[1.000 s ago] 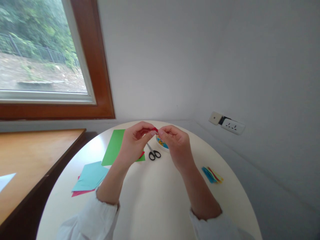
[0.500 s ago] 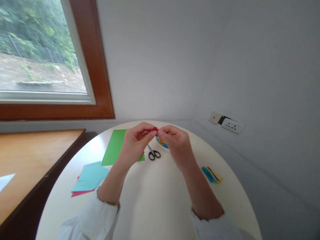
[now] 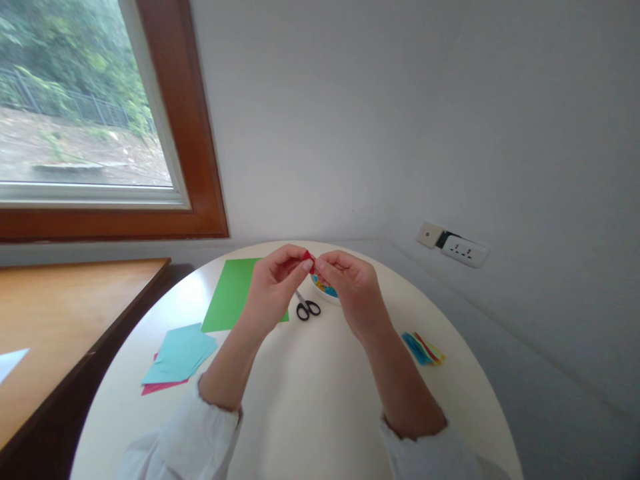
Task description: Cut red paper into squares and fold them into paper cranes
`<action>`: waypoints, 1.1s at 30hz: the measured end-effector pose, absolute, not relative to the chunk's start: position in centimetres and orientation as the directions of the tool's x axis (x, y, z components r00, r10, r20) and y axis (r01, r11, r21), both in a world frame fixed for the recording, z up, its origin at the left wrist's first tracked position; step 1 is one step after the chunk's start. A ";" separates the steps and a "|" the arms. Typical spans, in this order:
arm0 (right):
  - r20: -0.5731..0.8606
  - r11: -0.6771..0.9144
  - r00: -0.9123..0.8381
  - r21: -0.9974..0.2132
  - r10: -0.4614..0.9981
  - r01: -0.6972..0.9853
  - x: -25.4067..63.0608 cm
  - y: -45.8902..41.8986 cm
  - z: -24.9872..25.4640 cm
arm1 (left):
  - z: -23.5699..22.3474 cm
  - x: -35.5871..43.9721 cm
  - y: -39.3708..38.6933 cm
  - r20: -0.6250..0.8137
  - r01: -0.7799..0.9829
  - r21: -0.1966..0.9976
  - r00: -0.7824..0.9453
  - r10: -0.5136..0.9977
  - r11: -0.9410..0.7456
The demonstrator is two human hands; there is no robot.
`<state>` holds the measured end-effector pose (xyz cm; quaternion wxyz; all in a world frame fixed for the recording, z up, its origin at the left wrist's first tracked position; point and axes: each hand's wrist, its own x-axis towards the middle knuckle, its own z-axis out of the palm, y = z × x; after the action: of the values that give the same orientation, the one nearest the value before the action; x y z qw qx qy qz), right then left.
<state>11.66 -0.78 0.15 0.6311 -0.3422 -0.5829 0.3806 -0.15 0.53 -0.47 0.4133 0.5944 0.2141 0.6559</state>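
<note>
A small red piece of folded paper (image 3: 309, 259) is pinched between the fingertips of both hands, above the far part of the table. My left hand (image 3: 275, 283) grips it from the left, thumb and forefinger closed. From the other side my right hand (image 3: 353, 283) holds its right edge, fingers curled in. Just below and behind my right hand, a white bowl (image 3: 327, 295) of small blue and yellow pieces is partly hidden. Between my wrists lie scissors (image 3: 307, 309) with black handles, their blades partly covered by my left hand.
A green sheet (image 3: 227, 293) lies beyond my left forearm. Light blue paper (image 3: 180, 353) rests over pink paper (image 3: 165, 387) at the left. Coloured strips (image 3: 423, 349) lie right of my right forearm on the round white table (image 3: 320, 400). A wall stands behind.
The red paper has tilted slightly and shows a little more above my left thumb. My left hand has shifted slightly right; both hands keep their pinch.
</note>
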 end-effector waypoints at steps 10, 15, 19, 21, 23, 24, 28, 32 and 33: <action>0.469 0.472 0.052 -0.879 0.881 -0.063 11.6 -0.7 0.1 | -0.6 0.0 0.6 0.558 -0.404 0.765 0.027 0.829 -0.502; 0.502 0.505 0.067 -0.862 0.862 -0.036 11.6 -0.9 0.3 | -0.6 0.1 0.6 0.552 -0.414 0.767 0.035 0.833 -0.491; 0.520 0.522 0.057 -0.853 0.852 -0.015 11.4 -1.3 0.8 | -0.5 0.2 0.6 0.562 -0.388 0.764 0.009 0.827 -0.516; 0.530 0.531 0.046 -0.847 0.847 -0.024 11.3 -1.4 0.9 | -0.4 0.2 0.6 0.568 -0.364 0.765 -0.007 0.823 -0.531; 0.528 0.529 0.034 -0.848 0.849 -0.037 11.3 -1.4 0.9 | -0.3 0.2 0.6 0.574 -0.351 0.762 -0.024 0.818 -0.545; 0.522 0.523 0.025 -0.851 0.853 -0.042 11.2 -1.4 0.9 | -0.3 0.2 0.6 0.577 -0.353 0.757 -0.031 0.816 -0.549; 0.521 0.520 0.005 -0.853 0.854 -0.046 11.3 -1.1 0.6 | -0.4 0.2 0.6 0.572 -0.403 0.744 -0.029 0.820 -0.533; 0.535 0.535 -0.004 -0.845 0.845 0.010 11.6 -0.9 0.4 | -0.4 0.2 0.5 0.540 -0.444 0.747 -0.030 0.841 -0.495; 0.539 0.539 -0.004 -0.842 0.842 0.024 11.6 -0.9 0.3 | -0.3 0.2 0.5 0.529 -0.452 0.750 -0.027 0.848 -0.482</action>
<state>11.61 -0.91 0.32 0.6151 -0.3462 -0.6255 0.3326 0.24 0.48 -0.33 0.4710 0.5147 0.1925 0.6901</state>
